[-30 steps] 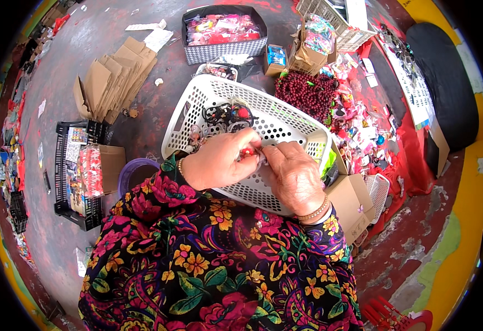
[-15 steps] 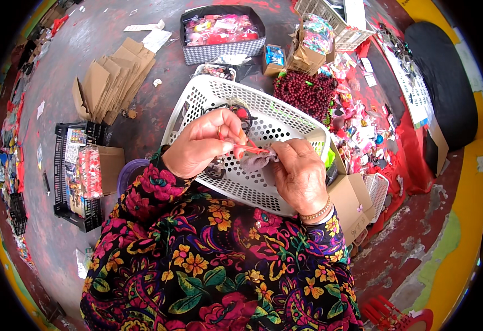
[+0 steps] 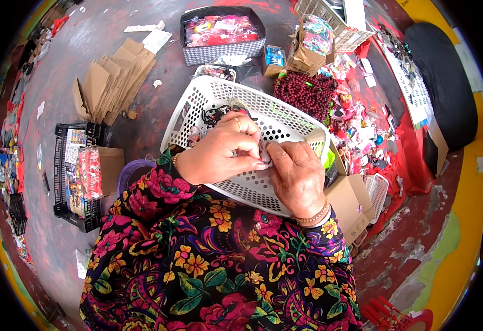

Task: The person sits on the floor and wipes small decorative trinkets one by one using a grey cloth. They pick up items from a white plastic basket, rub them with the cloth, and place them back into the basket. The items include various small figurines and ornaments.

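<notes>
Both hands meet above a white perforated plastic basket (image 3: pixel 247 194). My left hand (image 3: pixel 219 149) is closed, its thumb and fingertips pinching a small greyish-mauve cloth piece (image 3: pixel 264 155). From the other side, my right hand (image 3: pixel 298 175) grips the same piece between thumb and bent fingers. Only a little of the cloth shows between the fingertips, so its exact kind is hidden. Black cord-like items (image 3: pixel 214 115) lie in the basket beyond my left hand.
Strings of dark red beads (image 3: pixel 305 91) and a heap of colourful small goods lie right of the basket. An open cardboard box (image 3: pixel 352 204) stands near my right wrist. A black crate (image 3: pixel 78 212) and folded cardboard (image 3: pixel 112 83) are at left; a checkered bin (image 3: pixel 225 51) stands beyond.
My left hand has moved right and turned over, its back now up, closing against my right hand. The red strip stretched between the hands is out of sight, and the cloth is mostly covered.
</notes>
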The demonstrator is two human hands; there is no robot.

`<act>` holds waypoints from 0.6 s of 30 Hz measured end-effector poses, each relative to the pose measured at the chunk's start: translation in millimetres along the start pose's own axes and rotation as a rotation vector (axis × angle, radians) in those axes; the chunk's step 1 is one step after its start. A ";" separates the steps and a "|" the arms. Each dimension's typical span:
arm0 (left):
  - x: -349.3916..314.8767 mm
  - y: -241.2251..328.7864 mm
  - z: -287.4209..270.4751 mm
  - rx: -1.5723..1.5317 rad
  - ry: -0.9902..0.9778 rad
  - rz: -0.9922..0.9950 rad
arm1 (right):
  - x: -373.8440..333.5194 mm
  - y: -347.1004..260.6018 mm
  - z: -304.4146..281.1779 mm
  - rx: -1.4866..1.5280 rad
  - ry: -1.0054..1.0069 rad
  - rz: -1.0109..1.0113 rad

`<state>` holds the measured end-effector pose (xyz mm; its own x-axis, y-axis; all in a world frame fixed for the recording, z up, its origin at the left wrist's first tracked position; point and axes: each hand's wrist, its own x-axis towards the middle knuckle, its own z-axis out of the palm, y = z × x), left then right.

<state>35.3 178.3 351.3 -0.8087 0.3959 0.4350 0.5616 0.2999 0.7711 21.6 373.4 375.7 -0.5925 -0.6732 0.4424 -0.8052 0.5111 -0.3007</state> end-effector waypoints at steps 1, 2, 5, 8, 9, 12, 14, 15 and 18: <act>1.2 2.4 -1.6 -0.055 0.000 -0.004 | 0.4 -1.1 -1.1 0.006 0.009 -0.004; 1.7 5.1 -3.2 -0.108 0.003 -0.007 | 0.2 -1.2 -0.6 0.018 0.021 -0.004; -0.8 9.2 -1.5 -0.440 0.021 -0.052 | -0.7 -0.2 1.3 0.046 0.047 0.014; -5.7 6.4 -2.7 -0.724 0.054 -0.013 | -1.9 3.2 4.7 0.074 0.063 0.063; -7.7 5.4 -3.3 -0.794 0.068 0.017 | -3.2 4.2 7.3 0.090 0.073 0.075; -9.5 6.9 -1.5 -0.869 0.083 -0.063 | -3.3 4.2 5.9 0.152 0.097 0.113; -7.4 6.4 -3.7 -0.736 0.058 -0.084 | -3.4 4.2 3.7 0.223 0.072 0.151; -8.1 6.8 -3.4 -0.757 0.079 -0.237 | -4.1 4.0 2.9 0.270 0.040 0.176; -10.8 6.6 -0.1 -0.725 0.152 -0.588 | -4.7 5.7 2.2 0.348 -0.011 0.214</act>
<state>47.7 175.9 351.7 -0.9704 0.2203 -0.0987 -0.1474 -0.2172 0.9649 19.7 378.4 370.1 -0.7461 -0.5780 0.3304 -0.6227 0.4301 -0.6536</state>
